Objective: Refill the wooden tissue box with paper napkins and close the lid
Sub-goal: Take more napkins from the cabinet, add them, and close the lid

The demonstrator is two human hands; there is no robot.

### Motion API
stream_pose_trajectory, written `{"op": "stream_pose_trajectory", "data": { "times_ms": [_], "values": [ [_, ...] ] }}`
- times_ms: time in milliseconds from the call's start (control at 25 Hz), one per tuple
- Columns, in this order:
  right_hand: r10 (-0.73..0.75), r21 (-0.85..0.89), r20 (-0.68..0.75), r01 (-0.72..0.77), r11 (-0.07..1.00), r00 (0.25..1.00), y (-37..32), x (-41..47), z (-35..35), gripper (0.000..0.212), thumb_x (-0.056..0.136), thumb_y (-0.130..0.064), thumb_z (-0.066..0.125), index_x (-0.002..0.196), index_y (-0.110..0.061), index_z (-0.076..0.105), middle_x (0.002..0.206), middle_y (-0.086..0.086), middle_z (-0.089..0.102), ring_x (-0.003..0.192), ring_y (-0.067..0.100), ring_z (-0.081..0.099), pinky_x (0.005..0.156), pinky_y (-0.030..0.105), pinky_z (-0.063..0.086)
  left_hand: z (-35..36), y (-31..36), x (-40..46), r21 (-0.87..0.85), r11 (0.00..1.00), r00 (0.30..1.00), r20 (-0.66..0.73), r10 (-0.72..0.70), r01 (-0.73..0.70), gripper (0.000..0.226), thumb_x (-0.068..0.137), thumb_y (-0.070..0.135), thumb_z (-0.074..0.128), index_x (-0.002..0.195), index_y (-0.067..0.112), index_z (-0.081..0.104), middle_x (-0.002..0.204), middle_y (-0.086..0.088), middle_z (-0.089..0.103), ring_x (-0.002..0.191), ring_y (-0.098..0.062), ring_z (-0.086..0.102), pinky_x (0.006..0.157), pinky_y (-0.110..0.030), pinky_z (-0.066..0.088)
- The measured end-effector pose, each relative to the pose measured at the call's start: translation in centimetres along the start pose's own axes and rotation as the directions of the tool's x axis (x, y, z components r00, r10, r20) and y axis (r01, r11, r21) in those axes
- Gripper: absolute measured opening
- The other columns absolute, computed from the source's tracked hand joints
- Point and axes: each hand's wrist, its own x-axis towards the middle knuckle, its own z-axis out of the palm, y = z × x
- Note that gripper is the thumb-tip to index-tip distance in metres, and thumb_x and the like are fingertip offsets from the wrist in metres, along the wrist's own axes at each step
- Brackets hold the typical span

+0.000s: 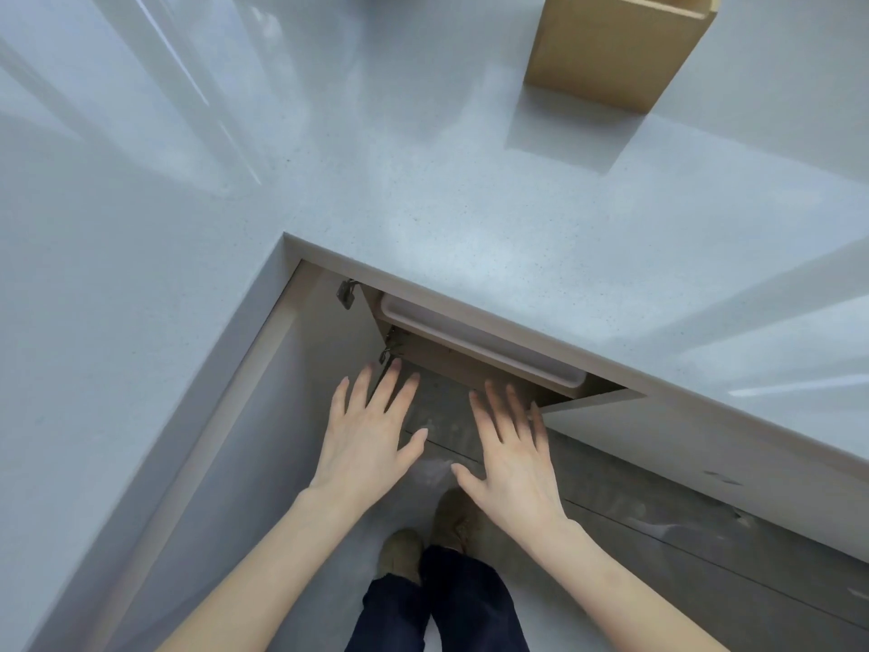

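A: Where's the box?

B: Tall pale-wood tissue box point(616, 44), far right on the glossy grey speckled stone counter point(423, 190), well apart from both hands. Top cropped, so lid state unknown.

A: Hands?

B: Left hand point(367, 430) & right hand point(512, 444) spread flat, fingers wide, holding nothing, reaching toward the open cupboard point(451, 364) under the counter. White plastic tray point(479, 341) inside; no napkins visible.

A: Handling?

B: Prob. light, rigid, smooth-sided w/ square corners. I'd grip opposite flat faces. Napkins soft; take them as a stack.
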Motion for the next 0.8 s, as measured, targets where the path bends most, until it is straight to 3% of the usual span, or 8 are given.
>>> {"op": "stream_pose_trajectory", "data": {
  "times_ms": [280,440,520,600,640,720,800],
  "values": [
    [0.020,-0.029,0.052,-0.019,0.999,0.998,1.8,2.1,0.6,0.085,0.053,-0.047,0.081,0.125,-0.010,0.057,0.133,0.014,0.058,0.122,0.033,0.054,0.100,0.048,0.026,1.0,0.2,3.1,-0.008,1.000,1.000,0.013,0.003,-0.003,0.062,0.073,0.049,0.037,0.117,0.012,0.062,0.121,-0.011,0.065,0.109,-0.035,0.061,0.086,-0.050,0.050],
    [-0.012,0.103,0.043,0.008,0.995,0.999,2.0,3.3,1.3,0.081,0.077,-0.040,0.067,0.144,-0.012,0.031,0.155,0.010,0.023,0.144,0.031,0.017,0.111,0.041,0.001,2.1,0.0,4.9,-0.122,0.992,1.000,-0.009,0.029,-0.030,0.065,0.076,0.046,0.041,0.128,0.008,0.052,0.134,-0.016,0.054,0.123,-0.039,0.049,0.098,-0.054,0.039],
    [-0.025,0.140,0.050,0.017,0.990,0.998,2.4,3.9,1.5,0.081,0.084,-0.042,0.058,0.148,-0.015,0.016,0.159,0.007,0.005,0.146,0.026,-0.001,0.110,0.038,-0.011,2.8,0.0,5.6,-0.178,0.984,1.000,-0.020,0.024,-0.027,0.066,0.079,0.043,0.049,0.135,0.007,0.044,0.142,-0.017,0.045,0.131,-0.040,0.040,0.105,-0.055,0.031],
    [-0.039,0.118,0.076,0.030,0.993,0.996,2.7,4.7,1.7,0.080,0.089,-0.046,0.048,0.149,-0.018,0.002,0.159,0.004,-0.009,0.146,0.022,-0.010,0.110,0.037,-0.017,3.6,-0.1,6.3,-0.166,0.985,0.998,-0.054,0.030,-0.038,0.067,0.080,0.045,0.045,0.135,0.006,0.043,0.142,-0.018,0.045,0.129,-0.040,0.042,0.104,-0.055,0.032],
    [-0.025,0.110,0.082,0.016,0.994,0.996,2.9,5.2,1.9,0.080,0.090,-0.048,0.044,0.149,-0.020,-0.004,0.158,0.003,-0.012,0.146,0.021,-0.013,0.110,0.037,-0.018,3.9,-0.1,6.9,-0.167,0.985,0.998,-0.060,0.029,-0.039,0.068,0.083,0.046,0.042,0.139,0.008,0.037,0.147,-0.016,0.038,0.133,-0.038,0.037,0.107,-0.053,0.028],
    [-0.002,0.089,0.075,-0.005,0.996,0.997,3.4,6.2,2.8,0.080,0.091,-0.049,0.042,0.148,-0.021,-0.006,0.158,0.002,-0.012,0.146,0.021,-0.013,0.110,0.037,-0.017,4.9,-0.3,8.1,-0.197,0.980,1.000,-0.014,0.026,-0.028,0.070,0.091,0.047,0.037,0.148,0.017,0.010,0.158,-0.005,0.007,0.144,-0.028,0.009,0.116,-0.043,0.008],
    [-0.015,0.085,-0.006,0.015,0.996,1.000,3.9,7.2,4.4,0.080,0.088,-0.050,0.048,0.149,-0.018,0.007,0.159,0.007,0.002,0.146,0.026,0.001,0.112,0.040,-0.009,5.9,-0.2,9.3,-0.202,0.979,1.000,0.020,0.020,-0.016,0.072,0.092,0.049,0.033,0.148,0.022,-0.004,0.158,0.000,-0.008,0.145,-0.023,-0.006,0.117,-0.040,-0.001]
  ]
}}
